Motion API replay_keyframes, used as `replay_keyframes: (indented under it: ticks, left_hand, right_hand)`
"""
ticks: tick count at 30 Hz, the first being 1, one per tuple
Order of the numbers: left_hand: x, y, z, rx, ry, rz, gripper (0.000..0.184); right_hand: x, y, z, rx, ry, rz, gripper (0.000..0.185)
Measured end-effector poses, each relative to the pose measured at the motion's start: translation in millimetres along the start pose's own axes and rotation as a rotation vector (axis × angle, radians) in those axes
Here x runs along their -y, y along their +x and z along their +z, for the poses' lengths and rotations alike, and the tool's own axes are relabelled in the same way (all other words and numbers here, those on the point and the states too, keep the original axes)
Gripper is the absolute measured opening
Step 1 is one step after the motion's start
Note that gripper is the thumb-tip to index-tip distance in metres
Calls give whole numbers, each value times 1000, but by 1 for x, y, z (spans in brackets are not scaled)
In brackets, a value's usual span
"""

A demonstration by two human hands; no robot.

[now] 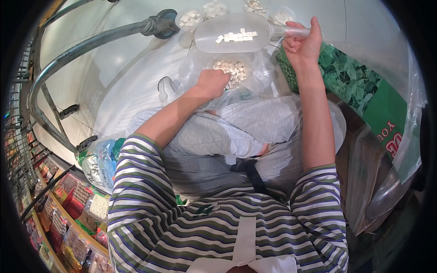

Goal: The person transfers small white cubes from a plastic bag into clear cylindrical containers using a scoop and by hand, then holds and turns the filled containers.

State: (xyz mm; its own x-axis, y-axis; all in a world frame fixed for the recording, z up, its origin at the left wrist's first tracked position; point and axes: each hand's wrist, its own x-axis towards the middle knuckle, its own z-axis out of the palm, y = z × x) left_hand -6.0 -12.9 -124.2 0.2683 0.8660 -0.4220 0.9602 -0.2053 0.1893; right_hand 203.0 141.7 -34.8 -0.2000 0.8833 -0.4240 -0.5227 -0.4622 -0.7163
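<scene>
Beyond one bag [260, 73], four tubs [188, 28]; right hand [303, 46] grips one scoop [233, 22]; left hand [213, 83] curled, hold unclear.

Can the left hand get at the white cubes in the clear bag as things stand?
Likely yes: the left hand is right at the white cubes, and the scoop in the right hand appears beyond them, leaving their near side free.

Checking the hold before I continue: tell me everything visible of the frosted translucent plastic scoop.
The frosted translucent plastic scoop has a broad rounded blade pointing left, bearing small white blocks, and a slim handle in the right hand. It appears roughly level, just beyond the clear plastic bag; whether they touch is unclear.
</scene>
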Motion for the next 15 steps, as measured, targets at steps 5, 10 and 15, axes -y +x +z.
replay_keyframes:
  ticks: [5,10,15]
  left_hand:
    - [-4,-1,4,-57,29,8,25]
    - [-3,-3,6,-68,13,27,22]
    - [5,0,1,-80,-70,-9,23]
  right_hand:
    - [0,-1,1,4,3,-2,68]
    - [0,-2,3,0,-5,0,68]
    - [0,-1,2,3,-10,2,68]
